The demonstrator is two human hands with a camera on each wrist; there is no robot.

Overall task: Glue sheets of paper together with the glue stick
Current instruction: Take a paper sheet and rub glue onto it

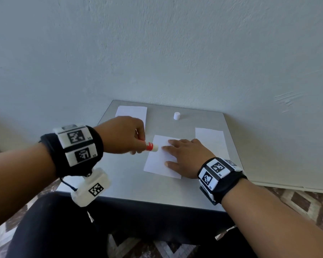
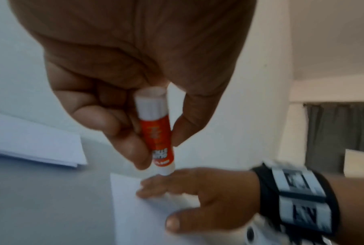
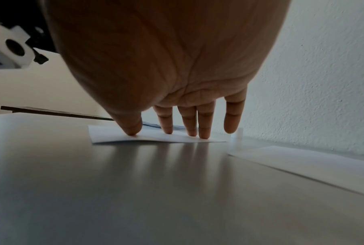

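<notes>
My left hand [image 1: 123, 135] pinches an uncapped red and white glue stick [image 1: 151, 147] between thumb and fingers, its tip over the left edge of the middle white sheet [image 1: 157, 162]. In the left wrist view the glue stick [image 2: 155, 132] points down at that sheet [image 2: 143, 215], close to my right hand's fingertips. My right hand [image 1: 183, 157] lies flat on the sheet with straight, spread fingers [image 3: 205, 126] pressing it [image 3: 155, 138] to the grey table [image 1: 131, 183].
A white cap [image 1: 177, 116] stands near the table's back edge. A stack of white sheets [image 1: 131, 112] lies at the back left, another sheet [image 1: 211, 140] at the right. The wall [image 1: 175, 53] rises directly behind the table.
</notes>
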